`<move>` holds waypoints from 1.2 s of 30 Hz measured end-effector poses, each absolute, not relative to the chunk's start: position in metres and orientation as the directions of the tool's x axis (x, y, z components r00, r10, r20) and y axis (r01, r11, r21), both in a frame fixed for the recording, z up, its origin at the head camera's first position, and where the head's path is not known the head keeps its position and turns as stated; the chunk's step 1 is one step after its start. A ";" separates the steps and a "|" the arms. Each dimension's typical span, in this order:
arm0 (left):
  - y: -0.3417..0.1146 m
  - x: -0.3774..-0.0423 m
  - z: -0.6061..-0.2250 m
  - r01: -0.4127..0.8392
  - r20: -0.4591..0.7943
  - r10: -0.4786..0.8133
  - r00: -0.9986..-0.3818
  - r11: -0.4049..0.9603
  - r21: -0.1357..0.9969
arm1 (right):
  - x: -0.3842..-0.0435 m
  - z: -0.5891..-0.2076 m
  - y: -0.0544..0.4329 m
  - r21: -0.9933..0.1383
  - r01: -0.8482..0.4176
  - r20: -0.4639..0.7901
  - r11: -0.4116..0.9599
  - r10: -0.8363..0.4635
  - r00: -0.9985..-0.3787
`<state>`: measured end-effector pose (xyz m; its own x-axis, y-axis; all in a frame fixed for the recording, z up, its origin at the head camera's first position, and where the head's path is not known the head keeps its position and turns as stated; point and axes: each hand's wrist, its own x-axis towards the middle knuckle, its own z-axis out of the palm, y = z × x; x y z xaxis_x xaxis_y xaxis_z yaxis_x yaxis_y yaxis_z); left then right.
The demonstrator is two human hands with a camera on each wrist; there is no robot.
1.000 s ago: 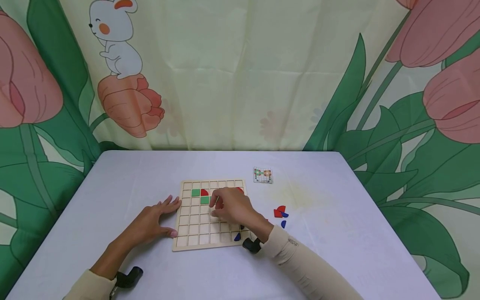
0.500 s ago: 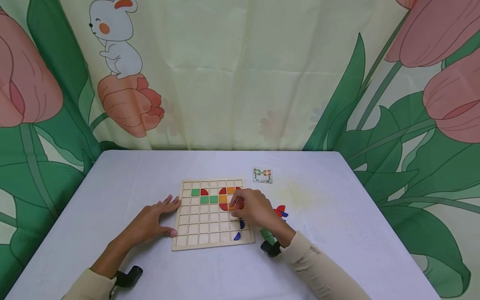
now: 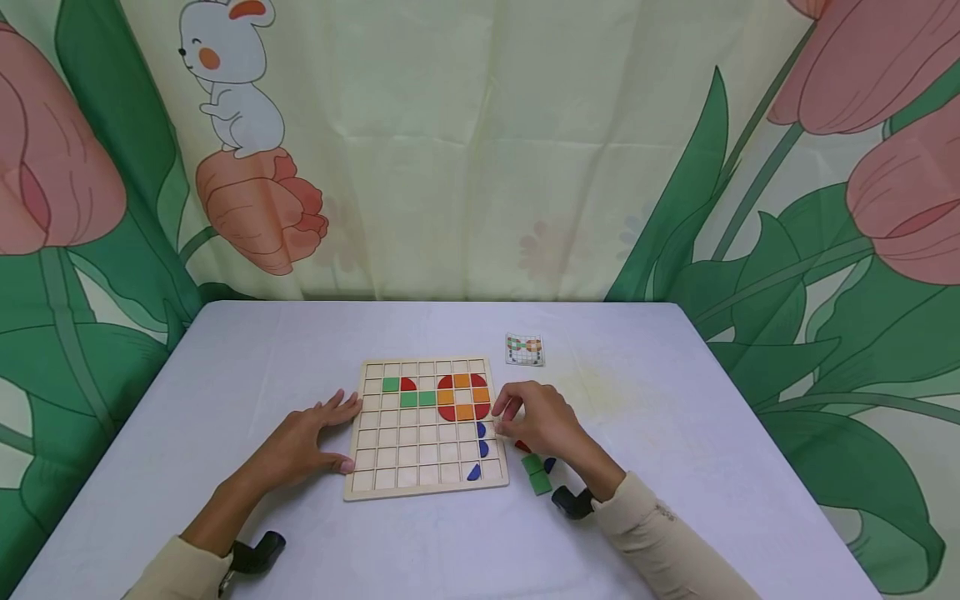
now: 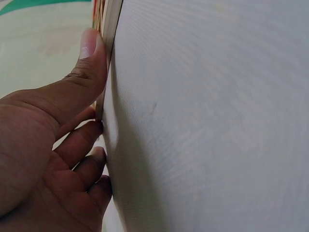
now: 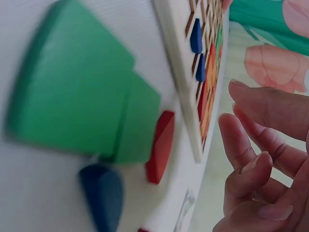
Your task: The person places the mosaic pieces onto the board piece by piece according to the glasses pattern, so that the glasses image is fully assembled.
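Note:
A wooden grid board lies on the table. My left hand touches its left edge with thumb and fingers spread; in the left wrist view, the thumb lies along the edge. On the board are green squares, a red quarter-circle, a ring of orange squares with red corner pieces, and several blue half-circles. Over the right edge hovers my right hand, fingers loosely bent. In the right wrist view, nothing shows between its thumb and fingers.
Loose green squares, a blue piece and a red piece lie right of the board, partly under the right hand. A small pattern card lies behind. A printed curtain hangs beyond the table.
My right hand has moved right, from over the board's middle to its right edge. It uncovers a green square and the orange and red ring. The left hand stays put.

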<state>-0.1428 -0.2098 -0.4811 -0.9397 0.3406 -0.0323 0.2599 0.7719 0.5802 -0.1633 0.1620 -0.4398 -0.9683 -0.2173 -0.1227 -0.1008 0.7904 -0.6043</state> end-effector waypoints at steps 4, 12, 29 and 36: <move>-0.210 -0.143 -0.481 0.260 -0.032 0.341 -0.940 0.771 0.581 | -0.163 -0.444 0.169 -0.592 -0.096 -0.124 0.800 -0.208 -0.970; -0.211 -0.144 -0.483 0.266 -0.024 0.343 -0.939 0.770 0.581 | -0.157 -0.447 0.182 -0.536 -0.066 -0.144 0.842 -0.168 -0.975; -0.210 -0.144 -0.484 0.251 -0.036 0.329 -0.944 0.783 0.569 | -0.157 -0.452 0.189 -0.460 -0.103 -0.185 0.882 -0.209 -0.960; -0.210 -0.144 -0.485 0.238 -0.046 0.322 -0.946 0.781 0.577 | -0.159 -0.452 0.189 -0.483 -0.114 -0.212 0.868 -0.242 -0.947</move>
